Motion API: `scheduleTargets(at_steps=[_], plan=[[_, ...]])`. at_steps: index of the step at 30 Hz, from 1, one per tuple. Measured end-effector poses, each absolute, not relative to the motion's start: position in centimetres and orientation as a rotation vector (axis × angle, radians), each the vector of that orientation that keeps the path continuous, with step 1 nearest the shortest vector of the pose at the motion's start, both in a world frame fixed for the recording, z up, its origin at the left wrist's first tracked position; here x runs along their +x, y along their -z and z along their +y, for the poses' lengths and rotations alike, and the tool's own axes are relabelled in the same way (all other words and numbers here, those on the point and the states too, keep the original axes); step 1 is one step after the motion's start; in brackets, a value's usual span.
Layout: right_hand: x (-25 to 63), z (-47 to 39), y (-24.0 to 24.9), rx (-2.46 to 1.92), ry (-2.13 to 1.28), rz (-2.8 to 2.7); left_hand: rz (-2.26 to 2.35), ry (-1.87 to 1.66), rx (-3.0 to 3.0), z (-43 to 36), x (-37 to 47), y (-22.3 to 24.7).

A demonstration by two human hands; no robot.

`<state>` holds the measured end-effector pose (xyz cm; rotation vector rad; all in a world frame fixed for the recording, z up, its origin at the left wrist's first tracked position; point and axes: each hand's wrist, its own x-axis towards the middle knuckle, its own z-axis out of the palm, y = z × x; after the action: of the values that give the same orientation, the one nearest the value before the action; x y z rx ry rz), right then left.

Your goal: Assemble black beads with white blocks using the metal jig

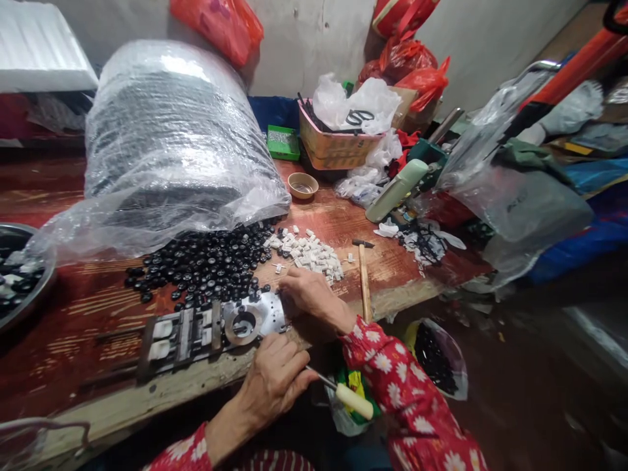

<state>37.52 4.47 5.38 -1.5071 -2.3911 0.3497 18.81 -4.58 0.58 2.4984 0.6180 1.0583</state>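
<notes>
A metal fixture (184, 333) with a round ring plate (244, 325) lies along the bench's front edge. My left hand (275, 376) rests by the ring plate's front side, its fingers wrapped round the metal shaft of a tool with a pale handle (354, 401). My right hand (311, 294) reaches to the plate's right end, fingers closed together and pointing down; whatever they hold is hidden. Behind it lies a pile of small white parts (314, 254). Many round black parts (210, 261) are heaped behind the fixture.
A hammer (364, 281) lies right of my right hand. Behind stand a plastic-wrapped bundle (181, 131), a small bowl (303, 186), a green tray (283, 142), a basket (333, 147) and a bottle (397, 191). A metal basin (46, 288) sits at far left.
</notes>
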Motion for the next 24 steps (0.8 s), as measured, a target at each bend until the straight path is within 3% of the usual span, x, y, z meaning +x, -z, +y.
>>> scheduleTargets(at_steps=[7,17,21,24], plan=[[36.4,6.0,-3.3,-1.456,-0.068,-2.538,0.633,-1.082,2.510,-4.6,18.9,-0.5],[36.2,6.8,-3.2,-1.342,-0.016,-2.623,0.619,-1.062,2.505,-4.5,19.0,0.0],[38.1,5.3,-3.2,-1.501,0.018,-2.444,0.615,-1.062,2.510,-4.4,18.9,0.0],[42.2,3.3,-3.2,-1.696,0.096,-2.006,0.617,-1.075,2.509,-4.3,19.0,0.0]])
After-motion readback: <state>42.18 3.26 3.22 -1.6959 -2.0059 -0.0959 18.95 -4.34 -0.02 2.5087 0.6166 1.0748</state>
